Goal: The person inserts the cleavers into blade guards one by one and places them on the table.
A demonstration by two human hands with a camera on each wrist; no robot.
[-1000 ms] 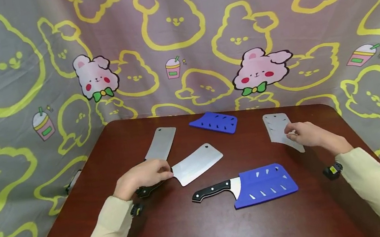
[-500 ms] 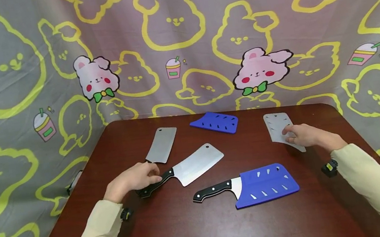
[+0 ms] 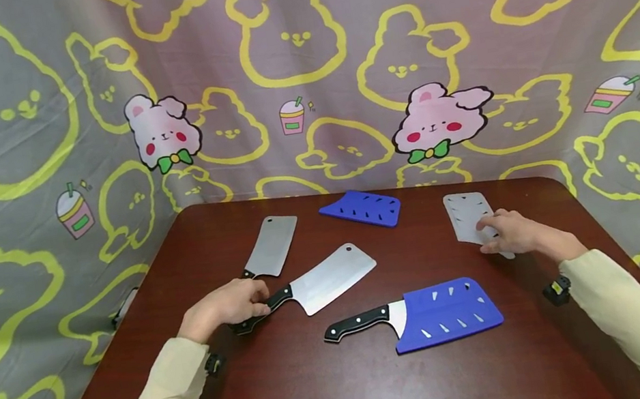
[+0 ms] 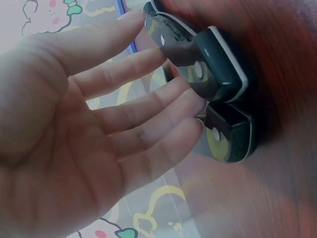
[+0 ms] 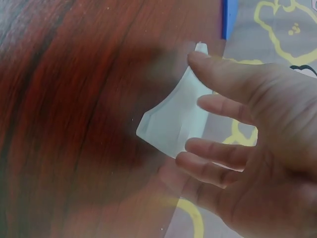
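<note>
Over the black riveted handle of the middle cleaver (image 3: 334, 276) is my left hand (image 3: 222, 313). In the left wrist view its fingers (image 4: 148, 106) are fairly straight, with thumb and fingertips close beside two handle ends; firm contact cannot be told. At the right, my right hand (image 3: 514, 236) hovers with loosely bent fingers over the lower part of a white slotted blade cover (image 3: 466, 212). In the right wrist view, thumb and fingers spread around that white cover (image 5: 178, 114), without a visible pinch. The hand hides part of it in the head view.
A second bare cleaver (image 3: 273, 244) lies behind the left hand, its handle mostly hidden. In front lies a cleaver in a blue slotted cover (image 3: 448, 311). Another blue cover (image 3: 363, 208) is near the back edge of the brown table (image 3: 387, 396); a patterned curtain (image 3: 311, 56) hangs behind.
My left hand has moved left, from beside the blade back along the cleaver's handle. My right hand's fingers have spread and shifted slightly over the white cover. The cleavers and covers lie still.
</note>
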